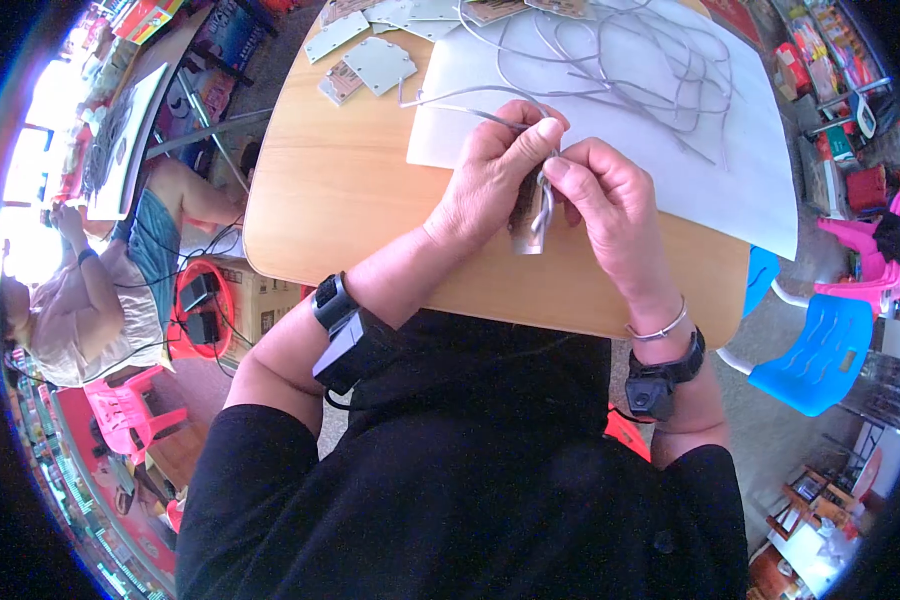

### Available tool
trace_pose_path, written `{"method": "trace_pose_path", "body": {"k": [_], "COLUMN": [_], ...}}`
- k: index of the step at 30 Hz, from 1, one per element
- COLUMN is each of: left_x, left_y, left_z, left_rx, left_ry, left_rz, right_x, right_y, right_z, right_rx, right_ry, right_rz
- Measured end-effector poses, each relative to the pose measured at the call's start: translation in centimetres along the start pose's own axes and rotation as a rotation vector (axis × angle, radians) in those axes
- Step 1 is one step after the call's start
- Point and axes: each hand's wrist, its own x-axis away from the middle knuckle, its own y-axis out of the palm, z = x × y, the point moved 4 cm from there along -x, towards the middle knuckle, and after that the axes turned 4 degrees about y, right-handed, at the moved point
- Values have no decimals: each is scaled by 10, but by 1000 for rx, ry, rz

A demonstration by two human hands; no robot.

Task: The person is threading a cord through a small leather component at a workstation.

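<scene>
Over the near part of the table, both my hands work close together on a grey cord. My left hand [492,178] is closed, thumb pressed against the fingers, with the grey cord [470,91] running out past its knuckles. Thumb and fingers of my right hand [610,195] pinch the cord beside it. Below the fingertips hangs a small flat plate [528,243], brownish and shiny at its lower end, with a twisted grey strand [543,212] lying against it. My left hand hides much of that plate, and the fingers cover where cord and plate meet.
Loose grey cords [660,85] lie tangled on a white sheet [770,190] across the wooden table [320,200]. Pale plates with small holes [380,66] are piled at the far left. A blue chair [815,355] stands right; another person [100,300] sits left.
</scene>
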Motion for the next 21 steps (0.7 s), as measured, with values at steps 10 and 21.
{"method": "trace_pose_path", "body": {"k": [10, 21], "left_x": [-2, -3], "left_y": [-2, -12], "left_z": [3, 2], "left_rx": [-176, -230], "left_ry": [207, 124], "left_rz": [-17, 105], "right_x": [-1, 0], "right_y": [-2, 1], "right_z": [8, -4], "right_rx": [-106, -28], "right_ry": [114, 68], "right_rz": [-55, -47]}}
